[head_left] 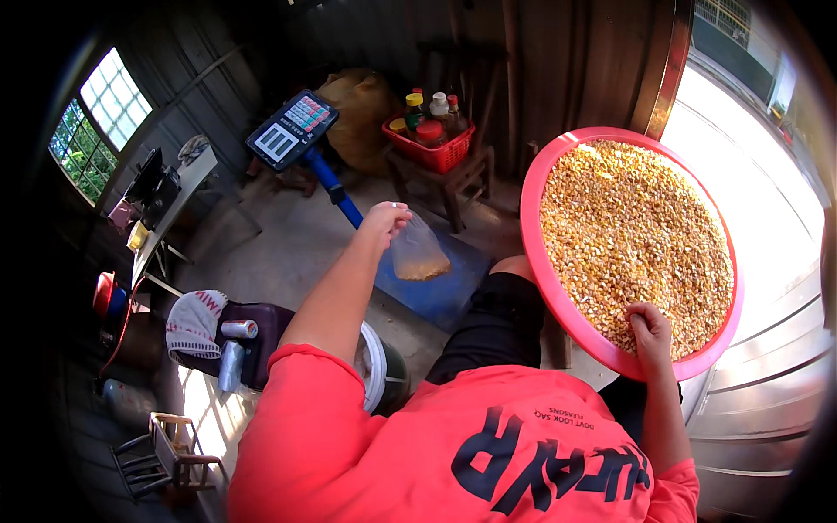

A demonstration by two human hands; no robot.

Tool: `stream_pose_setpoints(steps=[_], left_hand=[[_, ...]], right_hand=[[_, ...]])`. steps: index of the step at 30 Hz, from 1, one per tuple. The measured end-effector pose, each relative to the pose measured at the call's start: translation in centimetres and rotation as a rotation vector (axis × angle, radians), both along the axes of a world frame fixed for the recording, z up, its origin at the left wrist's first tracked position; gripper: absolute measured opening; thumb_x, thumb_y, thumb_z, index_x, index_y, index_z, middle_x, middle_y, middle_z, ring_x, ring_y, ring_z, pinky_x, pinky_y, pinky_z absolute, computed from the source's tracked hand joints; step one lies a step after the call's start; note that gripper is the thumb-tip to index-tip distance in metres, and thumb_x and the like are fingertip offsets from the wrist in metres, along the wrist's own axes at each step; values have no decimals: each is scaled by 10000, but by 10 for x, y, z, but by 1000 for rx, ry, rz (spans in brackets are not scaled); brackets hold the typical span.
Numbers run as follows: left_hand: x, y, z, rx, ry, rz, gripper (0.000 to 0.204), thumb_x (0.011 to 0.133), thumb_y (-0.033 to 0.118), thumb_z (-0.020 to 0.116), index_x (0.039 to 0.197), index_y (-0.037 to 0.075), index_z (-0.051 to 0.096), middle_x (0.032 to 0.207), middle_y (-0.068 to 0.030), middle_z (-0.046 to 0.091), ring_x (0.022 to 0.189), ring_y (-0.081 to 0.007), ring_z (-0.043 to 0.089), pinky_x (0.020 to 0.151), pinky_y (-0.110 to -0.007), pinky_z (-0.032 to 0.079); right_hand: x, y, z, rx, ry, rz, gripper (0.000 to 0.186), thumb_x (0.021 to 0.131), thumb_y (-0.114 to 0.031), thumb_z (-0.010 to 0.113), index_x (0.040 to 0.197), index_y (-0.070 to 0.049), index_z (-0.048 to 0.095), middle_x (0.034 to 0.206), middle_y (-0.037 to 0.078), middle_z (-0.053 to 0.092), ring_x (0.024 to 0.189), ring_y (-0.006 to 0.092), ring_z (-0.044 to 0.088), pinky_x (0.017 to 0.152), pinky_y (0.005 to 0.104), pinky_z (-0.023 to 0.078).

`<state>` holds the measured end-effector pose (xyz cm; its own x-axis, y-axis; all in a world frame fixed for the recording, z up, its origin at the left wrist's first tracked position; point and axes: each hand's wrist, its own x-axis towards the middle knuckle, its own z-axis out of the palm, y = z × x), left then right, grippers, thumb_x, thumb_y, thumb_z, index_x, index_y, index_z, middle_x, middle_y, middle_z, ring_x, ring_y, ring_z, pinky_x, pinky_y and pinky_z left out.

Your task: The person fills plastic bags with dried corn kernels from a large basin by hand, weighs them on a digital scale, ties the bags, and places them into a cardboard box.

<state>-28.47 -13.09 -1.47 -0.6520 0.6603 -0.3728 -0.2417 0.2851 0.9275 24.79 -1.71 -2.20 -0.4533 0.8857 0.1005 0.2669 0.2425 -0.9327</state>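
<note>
My left hand (386, 224) is closed around the top of a clear plastic bag (420, 253). The bag hangs from the fingers with a small heap of yellowish grains in its bottom. To the right, a wide round pink tray (534, 228) is filled with dried corn kernels (632, 240), yellow and brown. My right hand (650, 336) is over the near part of the kernels, by the tray's rim. Its fingers are curled together, and whatever is between them is hidden.
Below the bag is the blue platform (436, 301) of a scale, with its display (292, 129) on a blue post. A red basket (440, 155) of bottles and jars rests on a wooden chair (453, 187). A bucket (377, 370) stands near my left side.
</note>
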Motion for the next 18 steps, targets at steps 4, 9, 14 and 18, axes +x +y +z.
stream_pose_setpoints(steps=[4,9,14,18], left_hand=[[-3,2,-15,-83,92,98,160,795,63,559,949,75,601,801,-37,605,625,-94,500,534,-249,381],[2,-7,-28,-205,271,111,141,794,69,528,900,70,620,800,-30,594,666,-120,514,545,-274,382],[11,-16,-44,-269,231,0,152,808,148,544,950,128,595,828,11,585,687,-111,529,613,-258,406],[43,-6,-79,-196,388,-259,161,816,137,563,959,86,618,843,-25,608,721,-149,565,621,-290,448]], right_hand=[[1,-2,2,24,-10,-21,118,874,10,503,934,-16,601,808,-1,589,761,75,537,685,200,422],[-1,0,-3,38,58,-43,114,868,8,509,912,-12,613,784,5,589,722,58,521,639,195,414],[2,2,-5,-27,63,-43,121,871,8,506,926,-10,611,797,8,592,731,61,526,646,197,419],[2,3,-6,-31,70,-48,124,875,5,504,933,-13,612,797,4,588,716,59,519,639,194,415]])
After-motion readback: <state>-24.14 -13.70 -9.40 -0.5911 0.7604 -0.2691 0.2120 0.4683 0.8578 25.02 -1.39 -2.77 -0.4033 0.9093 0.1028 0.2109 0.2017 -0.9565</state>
